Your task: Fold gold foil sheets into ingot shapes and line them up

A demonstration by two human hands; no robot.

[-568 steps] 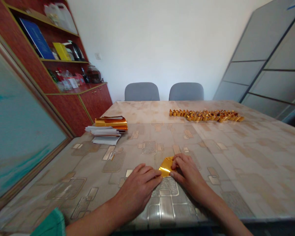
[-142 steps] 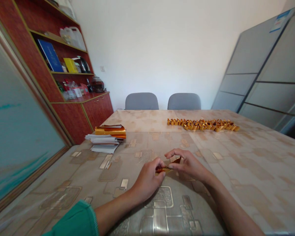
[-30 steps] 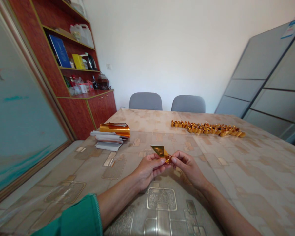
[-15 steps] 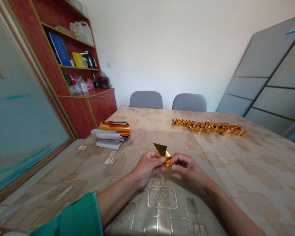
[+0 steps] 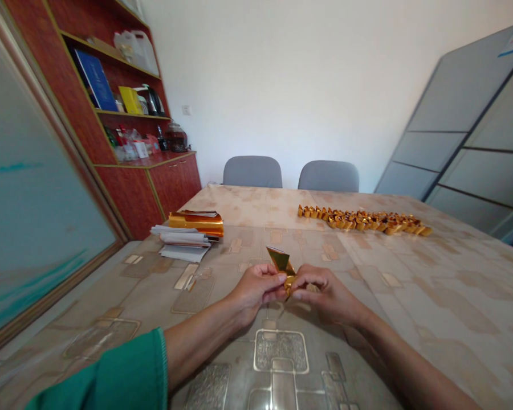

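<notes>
Left hand pinching foil, right hand curled

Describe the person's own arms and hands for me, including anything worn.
A plain green fabric sleeve with a stitched hem covers part of the left arm. The right arm shows no sleeve in view. The left hand and right hand are ungloved, with no visible jewellery.

The folded paper is shiny gold; the small pieces near the far edge of the counter are orange-gold. The paper stack by its left edge shows grey-white and orange-gold. Brown and tan rounded rectangles pattern the beige counter. The sleeve is green.
</notes>
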